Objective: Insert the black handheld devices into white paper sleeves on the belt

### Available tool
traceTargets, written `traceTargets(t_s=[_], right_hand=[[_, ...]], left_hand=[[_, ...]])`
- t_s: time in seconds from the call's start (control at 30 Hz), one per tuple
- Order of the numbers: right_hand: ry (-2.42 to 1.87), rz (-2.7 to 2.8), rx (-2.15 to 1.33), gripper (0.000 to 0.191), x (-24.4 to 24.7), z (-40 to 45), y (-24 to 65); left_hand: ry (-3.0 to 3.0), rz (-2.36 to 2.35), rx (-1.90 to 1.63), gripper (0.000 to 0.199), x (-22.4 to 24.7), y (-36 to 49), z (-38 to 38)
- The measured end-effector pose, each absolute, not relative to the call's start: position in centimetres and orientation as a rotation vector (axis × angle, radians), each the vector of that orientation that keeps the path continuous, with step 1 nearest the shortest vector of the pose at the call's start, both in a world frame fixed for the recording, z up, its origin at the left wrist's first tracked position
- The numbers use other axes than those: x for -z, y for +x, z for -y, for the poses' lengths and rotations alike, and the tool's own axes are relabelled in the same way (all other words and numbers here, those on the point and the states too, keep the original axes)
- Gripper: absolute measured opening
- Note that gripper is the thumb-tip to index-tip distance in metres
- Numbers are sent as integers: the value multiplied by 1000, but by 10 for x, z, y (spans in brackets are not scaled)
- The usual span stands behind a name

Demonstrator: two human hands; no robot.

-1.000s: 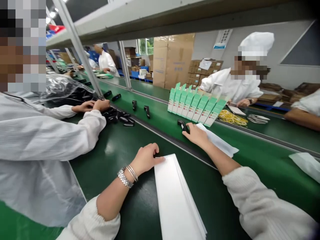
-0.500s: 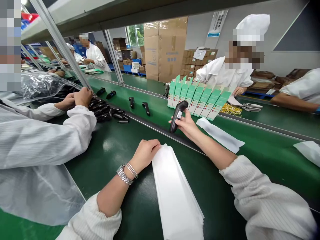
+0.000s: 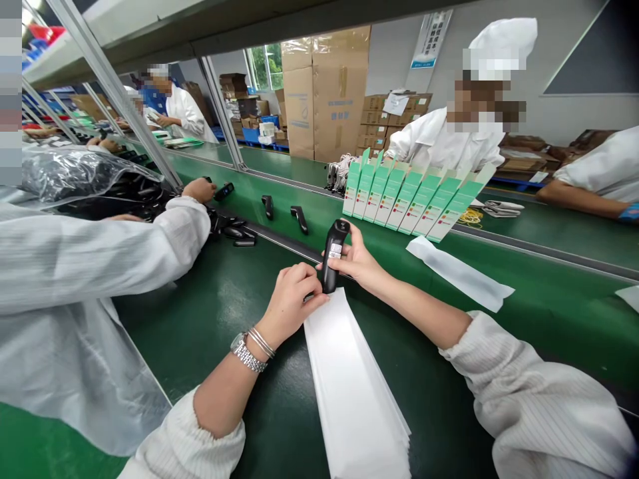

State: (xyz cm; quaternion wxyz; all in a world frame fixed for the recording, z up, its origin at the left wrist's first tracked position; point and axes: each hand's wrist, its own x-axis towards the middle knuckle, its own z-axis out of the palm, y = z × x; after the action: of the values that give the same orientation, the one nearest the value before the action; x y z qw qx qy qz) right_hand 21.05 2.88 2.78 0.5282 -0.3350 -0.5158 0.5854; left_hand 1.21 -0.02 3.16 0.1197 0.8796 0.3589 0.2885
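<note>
A black handheld device [image 3: 331, 266] with a white label stands nearly upright in my right hand [image 3: 360, 258], its lower end just above the top of a stack of white sleeves [image 3: 357, 392]. Beside that lower end is my left hand [image 3: 294, 296], its fingers bent and pressed together at the stack's top edge. Whether those fingers pinch the top sleeve is hidden. The stack lies lengthwise on the green table [image 3: 239, 372], toward me.
Green and white boxes [image 3: 399, 199] stand in a row on the belt beyond, near a single white sleeve [image 3: 459, 273]. More black devices [image 3: 298, 219] lie to the left. A co-worker's sleeve [image 3: 100, 253] reaches in from the left. Another person [image 3: 449, 140] is across the belt.
My right hand has brought the device down and left to the stack's top. My left hand has risen slightly toward it. The co-worker's hand at left has reached farther onto the belt.
</note>
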Motion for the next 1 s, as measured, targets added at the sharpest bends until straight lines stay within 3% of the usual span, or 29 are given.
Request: traceTargets(t_s=[0.07, 0.2, 0.23, 0.47, 0.6, 0.8, 0.87, 1.0], right_hand=[[-839, 1290, -1381, 96, -26, -25, 206], [-906, 1430, -1432, 40, -21, -14, 197], [-899, 1458, -1486, 35, -20, -11, 195], [-742, 1382, -1853, 41, -26, 0, 188], [-914, 1312, -1348, 37, -47, -18, 219], [-1703, 1815, -180, 17, -50, -57, 274], [-1756, 1915, -112, 19, -39, -72, 269], [-1817, 2010, -295, 44, -16, -109, 232]], left_hand=[[2548, -1029, -894, 19, -34, 13, 2], [2428, -1061, -1069, 14, -37, 13, 5], [2374, -1098, -1133, 14, -37, 13, 5], [2084, -1176, -1303, 19, -36, 11, 1], [2103, -1330, -1013, 24, -32, 6, -7], [2191, -1346, -363, 23, -28, 0, -8], [2240, -1288, -360, 16, -28, 2, -7], [2359, -1240, -486, 31, -29, 7, -6]])
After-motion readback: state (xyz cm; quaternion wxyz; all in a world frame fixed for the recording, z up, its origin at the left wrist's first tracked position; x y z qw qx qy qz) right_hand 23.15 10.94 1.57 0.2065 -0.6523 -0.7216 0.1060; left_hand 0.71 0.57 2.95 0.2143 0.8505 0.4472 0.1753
